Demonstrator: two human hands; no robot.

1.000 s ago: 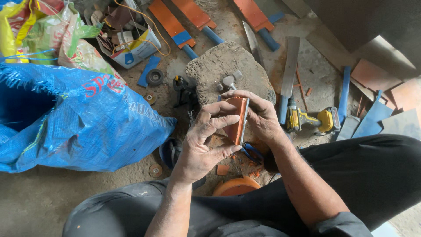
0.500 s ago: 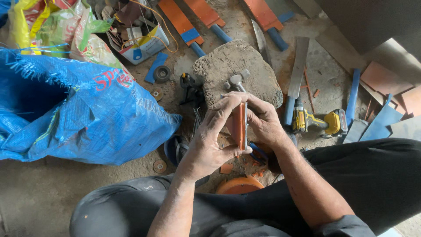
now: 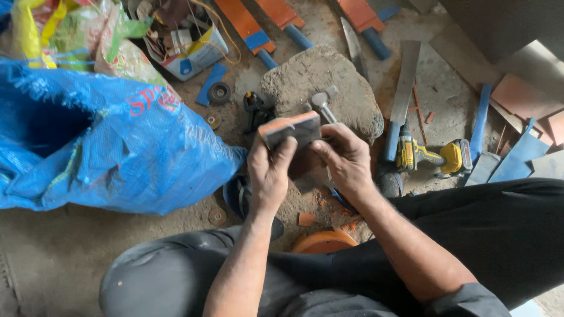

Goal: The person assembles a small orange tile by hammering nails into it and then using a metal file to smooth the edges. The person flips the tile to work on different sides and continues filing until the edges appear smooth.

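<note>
Dusty concrete floor point(image 3: 53, 258), littered with scraps and tools, seen from above over dark-trousered knees.

Largest of all, left of the stone: blue woven sack point(image 3: 100, 135), mouth open, crumpled, reaching nearly to the stone's near-left edge. Beyond the sack, yellow and green bags point(image 3: 64, 29), and up-left of the stone a small cardboard box point(image 3: 191, 44) crammed with odds and ends.

At the centre, rough grey stone point(image 3: 329, 82), flat-topped, with a metal hammer head point(image 3: 322, 101) resting on its near edge.

Right of the stone: long grey metal blade point(image 3: 404, 76) with a blue handle, lying lengthwise; further right, blue and rust-orange strips point(image 3: 517, 100) in a loose heap. Just near-right of the stone, yellow and black cordless drill point(image 3: 432, 155) on its side. Beyond the stone, orange blades with blue handles point(image 3: 252, 26), fanned out.

Directly in front of the stone, raised off the floor: orange-edged dark block point(image 3: 291, 129), tilted, broad face toward the camera. Left hand point(image 3: 270, 173) clamped on its left end, thumb across the face, fingers behind. Right hand point(image 3: 346, 158) closed on its right end, fingertips pinching the lower corner.

Left of the stone, small black discs point(image 3: 219, 92) on the floor; below the hands, an orange round rim point(image 3: 323, 242) between the knees, with orange crumbs nearby.
</note>
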